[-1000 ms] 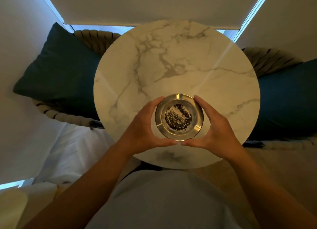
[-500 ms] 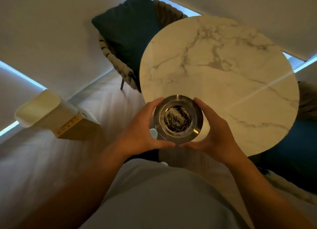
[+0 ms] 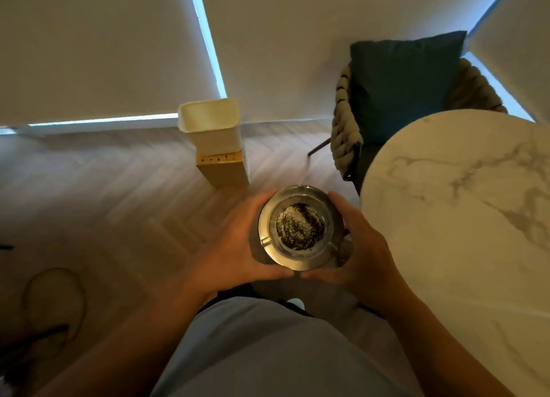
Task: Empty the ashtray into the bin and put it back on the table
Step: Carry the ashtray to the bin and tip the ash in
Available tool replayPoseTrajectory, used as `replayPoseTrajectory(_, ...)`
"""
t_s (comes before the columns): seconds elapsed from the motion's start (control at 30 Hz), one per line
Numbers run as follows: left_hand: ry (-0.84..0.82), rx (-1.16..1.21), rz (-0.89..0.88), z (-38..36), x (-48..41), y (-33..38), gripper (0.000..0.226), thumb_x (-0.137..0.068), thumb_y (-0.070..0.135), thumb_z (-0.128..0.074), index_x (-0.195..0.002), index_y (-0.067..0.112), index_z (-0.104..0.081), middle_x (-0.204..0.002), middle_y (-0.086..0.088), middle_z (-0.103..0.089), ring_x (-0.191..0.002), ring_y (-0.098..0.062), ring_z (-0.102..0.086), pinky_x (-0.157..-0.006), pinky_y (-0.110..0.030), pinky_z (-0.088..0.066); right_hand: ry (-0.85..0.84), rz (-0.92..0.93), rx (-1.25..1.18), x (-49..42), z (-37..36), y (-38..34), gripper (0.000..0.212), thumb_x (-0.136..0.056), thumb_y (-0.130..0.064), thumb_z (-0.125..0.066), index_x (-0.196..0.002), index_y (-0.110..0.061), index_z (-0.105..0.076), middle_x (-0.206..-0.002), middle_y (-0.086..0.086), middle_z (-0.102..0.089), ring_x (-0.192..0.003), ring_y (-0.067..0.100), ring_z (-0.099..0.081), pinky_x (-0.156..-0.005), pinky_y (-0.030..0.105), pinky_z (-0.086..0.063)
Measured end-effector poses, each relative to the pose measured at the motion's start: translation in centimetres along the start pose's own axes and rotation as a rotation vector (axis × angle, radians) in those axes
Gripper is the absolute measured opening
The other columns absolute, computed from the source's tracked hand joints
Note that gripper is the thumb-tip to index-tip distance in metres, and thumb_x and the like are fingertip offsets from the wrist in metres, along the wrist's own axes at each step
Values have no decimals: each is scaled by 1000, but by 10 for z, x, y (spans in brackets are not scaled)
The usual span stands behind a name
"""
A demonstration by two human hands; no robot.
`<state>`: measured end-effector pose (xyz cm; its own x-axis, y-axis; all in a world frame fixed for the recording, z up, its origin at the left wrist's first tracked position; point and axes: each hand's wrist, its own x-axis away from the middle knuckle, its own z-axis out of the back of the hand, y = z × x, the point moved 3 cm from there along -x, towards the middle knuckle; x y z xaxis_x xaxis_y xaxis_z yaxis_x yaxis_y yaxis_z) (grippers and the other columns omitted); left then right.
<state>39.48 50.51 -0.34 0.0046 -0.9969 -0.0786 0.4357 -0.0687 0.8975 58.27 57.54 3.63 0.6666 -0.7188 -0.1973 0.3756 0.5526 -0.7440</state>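
Note:
A round metal ashtray [image 3: 299, 255] holding dark ash and white grains is held level over the wooden floor, in front of my body. My left hand [image 3: 238, 244] cups its left side and my right hand [image 3: 360, 247] cups its right side, thumbs meeting below it. A tall white bin [image 3: 212, 128] with a wooden lower part stands open on the floor by the wall, ahead and to the left of the ashtray. The round marble table [image 3: 464, 218] is to my right, its top bare.
A woven chair [image 3: 345, 134] with a dark teal cushion [image 3: 401, 87] stands behind the table against the wall. A loop of cable [image 3: 55, 304] lies on the herringbone floor [image 3: 119, 203] at the lower left. Roller blinds cover the windows.
I have turned left, away from the table, with the ashtray lifted off it in both hands. The bin has come to the middle of the view; the table has slid to the right.

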Motion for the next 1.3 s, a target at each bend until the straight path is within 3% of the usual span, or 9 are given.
replayPoseTrajectory(0.2, 191, 68, 72, 50, 34, -28, 103, -63, 40, -91, -147, 37, -33, -147, 21, -45, -137, -4, -45, -107, -14, -38, -189, 91, -127, -49, -56, -21, 89, -66, -44, -82, -137, -25, -31, -132, -10, -47, -127, -6, -42, -107, 11, -36)
replayPoseTrajectory(0.3, 224, 70, 139, 76, 44, -54, 107, -60, 47, -92, -149, 35, -33, -147, 17, -45, -137, -7, -46, -107, -24, -44, -214, 123, -101, -75, -86, -28, 89, -65, -41, -82, -138, -30, -32, -127, -28, -42, -125, -20, -37, -104, 4, -33)
replayPoseTrajectory(0.43, 226, -2, 216, 119, 52, -92, 116, -52, 52, -95, -149, 37, -31, -146, 21, -45, -135, -2, -46, -104, -29, -45, -242, 111, -57, -108, -129, -39, 91, -63, -39, -89, -136, -34, -34, -125, -25, -46, -121, -19, -41, -103, 10, -39)
replayPoseTrajectory(0.5, 226, -32, 235, 142, 59, -106, 116, -51, 57, -94, -148, 40, -31, -144, 24, -45, -133, 1, -46, -104, -24, -44, -248, 118, -46, -121, -149, -50, 96, -62, -41, -89, -135, -42, -27, -123, -29, -44, -121, -23, -37, -101, 2, -34)
replayPoseTrajectory(0.63, 220, -73, 260, 183, 66, -126, 115, -51, 61, -91, -147, 41, -31, -143, 26, -44, -132, 1, -46, -103, -34, -48, -247, 132, -52, -149, -184, -74, 92, -60, -46, -85, -134, -47, -31, -119, -38, -39, -122, -29, -31, -96, -8, -24)
replayPoseTrajectory(0.87, 160, -100, 284, 238, 52, -155, 118, -48, 61, -92, -146, 44, -30, -142, 28, -42, -133, 3, -44, -106, -35, -47, -324, -5, 5, -181, -231, -58, 111, -62, -74, -73, -149, -40, -15, -142, -42, -25, -132, -20, -28, -102, -4, -22)
replayPoseTrajectory(1.0, 124, -85, 289, 262, 19, -170, 118, -47, 59, -93, -146, 41, -31, -142, 25, -43, -133, 1, -44, -107, -38, -46, -309, -107, 32, -211, -241, -33, 116, -55, -80, -73, -149, -42, -16, -140, -42, -32, -130, -18, -34, -93, -6, -31)
replayPoseTrajectory(1.17, 142, -81, 263, 274, -16, -182, 114, -48, 58, -92, -144, 42, -34, -140, 25, -46, -131, -2, -47, -103, -40, -48, -298, -120, 7, -246, -242, -16, 118, -54, -78, -77, -150, -41, -18, -142, -33, -40, -130, -9, -42, -97, 14, -41)
replayPoseTrajectory(1.3, 156, -99, 292, 293, -61, -193, 113, -48, 65, -89, -145, 45, -32, -141, 27, -44, -132, -3, -47, -103, -43, -48, -309, -85, -38, -297, -232, -8, 114, -56, -75, -76, -148, -46, -17, -142, -39, -36, -132, -11, -38, -96, -3, -33)
